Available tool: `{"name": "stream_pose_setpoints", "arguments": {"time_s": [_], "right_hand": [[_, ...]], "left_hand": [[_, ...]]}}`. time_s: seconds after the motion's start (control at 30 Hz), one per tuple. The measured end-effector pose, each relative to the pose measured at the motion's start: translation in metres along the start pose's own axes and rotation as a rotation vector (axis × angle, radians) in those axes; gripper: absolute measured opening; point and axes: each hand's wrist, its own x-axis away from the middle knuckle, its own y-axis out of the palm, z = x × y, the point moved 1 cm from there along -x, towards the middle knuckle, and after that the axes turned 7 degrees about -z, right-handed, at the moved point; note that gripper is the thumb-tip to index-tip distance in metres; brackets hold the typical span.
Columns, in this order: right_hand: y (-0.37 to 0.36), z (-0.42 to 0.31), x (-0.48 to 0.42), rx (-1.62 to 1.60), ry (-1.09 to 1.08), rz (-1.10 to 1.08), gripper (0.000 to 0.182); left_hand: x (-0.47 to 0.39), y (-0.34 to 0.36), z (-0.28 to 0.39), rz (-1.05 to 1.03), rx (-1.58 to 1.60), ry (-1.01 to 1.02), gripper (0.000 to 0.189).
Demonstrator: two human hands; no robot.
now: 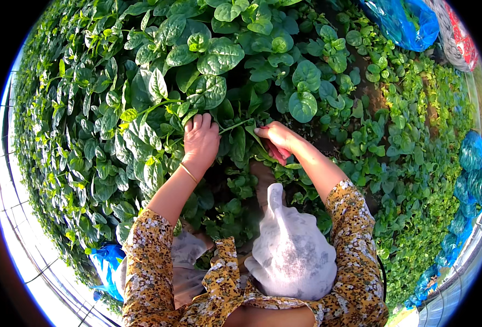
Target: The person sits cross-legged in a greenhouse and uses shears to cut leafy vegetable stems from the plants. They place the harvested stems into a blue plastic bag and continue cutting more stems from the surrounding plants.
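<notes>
My left hand [202, 141] is closed around a green vine stem [234, 126] of a leafy plant that looks like Malabar spinach. The stem runs from the hand toward my right hand [279, 139]. In my right hand sits a red-handled tool [277, 153], its working end hidden among the foliage. Beside the right fingertips hangs a long green leaf [255, 135]. Broad, glossy leaves [220, 55] rise just beyond both hands. Another stem with young leaves [159, 105] lies to the left of my left hand.
Dense taller plants [81, 122] fill the left side; lower plants [404, 171] cover the right. Blue plastic bags lie at the upper right [421, 24] and lower left [108, 265]. Filled blue-green bags [470, 175] line the right edge. A white cloth [294, 253] bulges before my body.
</notes>
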Motion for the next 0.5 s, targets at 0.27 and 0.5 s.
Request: {"name": "stream_pose_setpoints", "arguments": {"time_s": [0.27, 0.5], "right_hand": [[0.011, 0.031, 0.021, -0.199, 0.04, -0.034, 0.039], [0.016, 0.027, -0.006, -0.22, 0.013, -0.049, 0.043]], "left_hand": [[-0.006, -0.006, 0.0, 0.085, 0.038, 0.16, 0.01], [0.005, 0.003, -0.004, 0.104, 0.131, 0.163, 0.01]]}}
